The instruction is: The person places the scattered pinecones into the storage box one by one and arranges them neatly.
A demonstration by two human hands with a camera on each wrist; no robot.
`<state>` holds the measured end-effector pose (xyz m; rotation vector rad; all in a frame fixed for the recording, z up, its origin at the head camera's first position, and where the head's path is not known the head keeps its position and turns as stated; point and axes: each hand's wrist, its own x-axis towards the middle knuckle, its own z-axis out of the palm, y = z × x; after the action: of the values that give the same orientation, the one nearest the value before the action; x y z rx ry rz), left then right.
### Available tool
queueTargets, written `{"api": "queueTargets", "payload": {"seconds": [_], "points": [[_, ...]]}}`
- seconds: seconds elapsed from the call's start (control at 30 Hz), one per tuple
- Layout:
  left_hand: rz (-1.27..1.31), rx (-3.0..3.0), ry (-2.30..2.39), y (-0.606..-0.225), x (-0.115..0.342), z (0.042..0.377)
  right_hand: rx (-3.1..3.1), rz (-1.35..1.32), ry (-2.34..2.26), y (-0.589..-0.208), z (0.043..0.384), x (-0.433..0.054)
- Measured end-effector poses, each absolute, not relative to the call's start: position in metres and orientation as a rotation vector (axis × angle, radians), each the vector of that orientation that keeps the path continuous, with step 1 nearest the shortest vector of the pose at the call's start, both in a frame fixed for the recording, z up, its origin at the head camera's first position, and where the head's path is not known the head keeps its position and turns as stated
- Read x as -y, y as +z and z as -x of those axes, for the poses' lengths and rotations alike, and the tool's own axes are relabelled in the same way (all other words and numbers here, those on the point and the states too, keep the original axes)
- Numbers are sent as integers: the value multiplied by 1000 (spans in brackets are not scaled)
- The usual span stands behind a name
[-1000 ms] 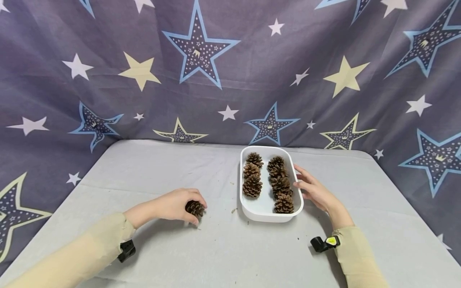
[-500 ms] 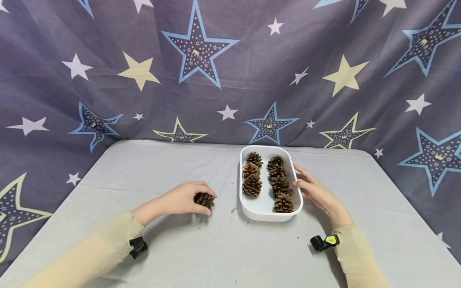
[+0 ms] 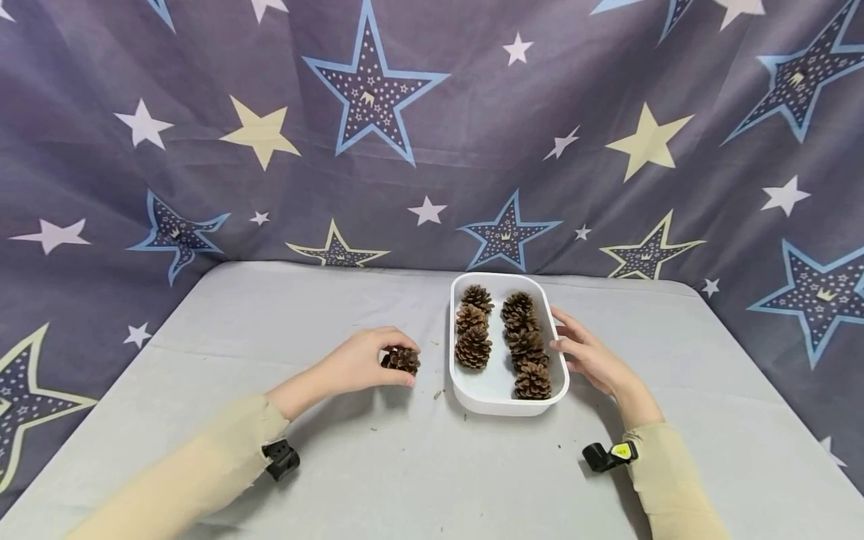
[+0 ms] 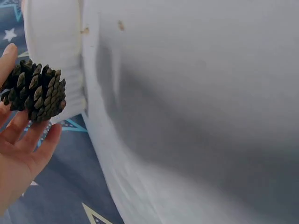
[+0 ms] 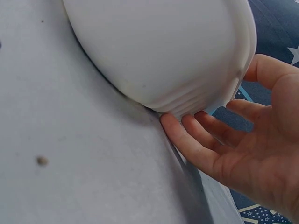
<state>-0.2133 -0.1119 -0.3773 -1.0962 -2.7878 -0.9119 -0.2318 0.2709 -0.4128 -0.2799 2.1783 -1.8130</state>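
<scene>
Between the thumb and fingers of my left hand (image 3: 358, 364) is a brown pine cone (image 3: 403, 361), just left of the white box. In the left wrist view the pine cone (image 4: 37, 91) appears held off the cloth, its scales spread. The white rectangular box (image 3: 509, 407) contains two lengthwise rows of pine cones, a left row (image 3: 472, 347) and a right row (image 3: 526, 346). My right hand (image 3: 594, 362) rests against the box's right side, thumb at the rim. In the right wrist view its extended fingers (image 5: 191, 144) touch the outer wall.
A pale grey cloth (image 3: 432, 472) covers the table, with small brown flecks (image 3: 438, 394) scattered near the box. Behind the table hangs a dark curtain (image 3: 432, 135) printed with stars. Inside the box, bare floor (image 3: 496, 375) shows between the rows.
My left hand has carried the pine cone rightward and slightly away from me, closer to the box. My right hand and the box have stayed in place.
</scene>
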Motion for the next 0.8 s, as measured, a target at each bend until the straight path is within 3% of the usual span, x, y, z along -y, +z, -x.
{"api": "queueTargets", "payload": {"seconds": [0.8], "points": [[1188, 2738, -972, -347, 34, 229, -2177, 267, -1812, -412, 232, -272]]}}
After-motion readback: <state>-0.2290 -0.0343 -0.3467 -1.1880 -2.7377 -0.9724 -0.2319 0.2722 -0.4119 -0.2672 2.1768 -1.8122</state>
